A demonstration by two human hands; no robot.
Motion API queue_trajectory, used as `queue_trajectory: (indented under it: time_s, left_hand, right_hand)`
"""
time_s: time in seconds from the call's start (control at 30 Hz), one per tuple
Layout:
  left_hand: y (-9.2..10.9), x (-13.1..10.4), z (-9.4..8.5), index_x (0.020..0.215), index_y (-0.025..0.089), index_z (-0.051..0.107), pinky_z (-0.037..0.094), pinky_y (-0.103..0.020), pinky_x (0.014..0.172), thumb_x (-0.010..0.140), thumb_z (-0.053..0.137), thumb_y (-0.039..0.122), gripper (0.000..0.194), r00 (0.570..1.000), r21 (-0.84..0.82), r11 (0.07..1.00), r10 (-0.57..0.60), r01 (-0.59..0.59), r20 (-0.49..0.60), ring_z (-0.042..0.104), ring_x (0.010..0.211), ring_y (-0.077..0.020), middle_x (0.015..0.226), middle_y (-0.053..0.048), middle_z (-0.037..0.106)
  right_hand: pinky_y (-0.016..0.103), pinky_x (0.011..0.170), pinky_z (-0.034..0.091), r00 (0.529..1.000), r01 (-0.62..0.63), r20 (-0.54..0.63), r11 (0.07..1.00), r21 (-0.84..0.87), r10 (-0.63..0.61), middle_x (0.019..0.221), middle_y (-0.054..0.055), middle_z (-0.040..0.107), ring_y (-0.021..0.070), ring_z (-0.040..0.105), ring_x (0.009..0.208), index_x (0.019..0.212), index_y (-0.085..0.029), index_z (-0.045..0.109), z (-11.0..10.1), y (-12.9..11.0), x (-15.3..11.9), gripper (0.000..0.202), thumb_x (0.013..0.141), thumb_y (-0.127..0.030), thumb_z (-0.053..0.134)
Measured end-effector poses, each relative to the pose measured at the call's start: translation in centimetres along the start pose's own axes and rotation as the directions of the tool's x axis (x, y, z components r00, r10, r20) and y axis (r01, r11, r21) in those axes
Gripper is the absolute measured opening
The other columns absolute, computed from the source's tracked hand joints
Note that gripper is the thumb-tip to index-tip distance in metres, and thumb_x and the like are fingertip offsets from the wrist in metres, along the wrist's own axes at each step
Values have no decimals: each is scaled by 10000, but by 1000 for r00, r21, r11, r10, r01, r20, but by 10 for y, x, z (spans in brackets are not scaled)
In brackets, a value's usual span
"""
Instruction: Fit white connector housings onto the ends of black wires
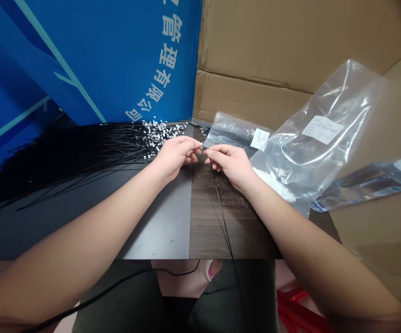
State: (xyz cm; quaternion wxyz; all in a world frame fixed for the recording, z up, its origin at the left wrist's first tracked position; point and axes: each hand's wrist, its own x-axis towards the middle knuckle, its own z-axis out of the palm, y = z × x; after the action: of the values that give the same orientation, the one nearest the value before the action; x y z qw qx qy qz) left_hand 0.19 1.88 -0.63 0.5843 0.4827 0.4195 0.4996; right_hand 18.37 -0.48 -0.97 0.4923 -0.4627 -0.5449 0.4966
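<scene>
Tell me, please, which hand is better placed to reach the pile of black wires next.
Probably the left hand: though it pinches a white piece, it is beside the pile, while the right hand is farther off, pinching a black wire.

Bare skin at eight o'clock, that's the left forearm (110, 222), tapering to an ungloved left hand (174, 157); over at four, the right forearm (291, 217) matches it, narrowing to an ungloved right hand (231, 166). Down low, here come dark grey-green trousers (120, 296), plain and roomy, one leg at seven, one near five. And at six, a shoe (208, 270) peeks out, white-rimmed, pink inside!
</scene>
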Motion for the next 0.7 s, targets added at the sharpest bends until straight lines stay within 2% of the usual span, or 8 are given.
queue_trajectory:
  time_s: [0.3, 0.5, 0.7]
  left_hand:
    - [1, -2, 3, 767, 141, 726, 499, -227, 613, 739, 748, 208, 76, 1000, 8, 1000, 2, -2, 13, 586, 617, -87, 760, -30, 692]
    - [1, -1, 3, 761, 144, 727, 499, -226, 620, 735, 750, 215, 79, 1000, -2, 1000, -3, 4, 17, 583, 623, -88, 754, -26, 687]
    - [3, -3, 3, 757, 146, 723, 493, -231, 620, 733, 734, 205, 65, 1000, -10, 1000, -6, 6, 18, 591, 624, -93, 745, -32, 696]
  right_hand:
    - [269, 586, 444, 999, 31, 32, 999, -28, -30, 737, 22, 750, 97, 547, 587, 879, -175, 797, -2, 1, -3, 234, 812, -395, 843]
    - [271, 578, 432, 999, -15, 37, 999, 34, 14, 750, 31, 761, 101, 540, 596, 890, -174, 813, -2, 1, -3, 261, 771, -398, 873]
    - [267, 584, 440, 994, -63, 95, 991, 114, 53, 824, 37, 783, 102, 567, 623, 958, -180, 823, -3, 4, -1, 284, 744, -357, 883]
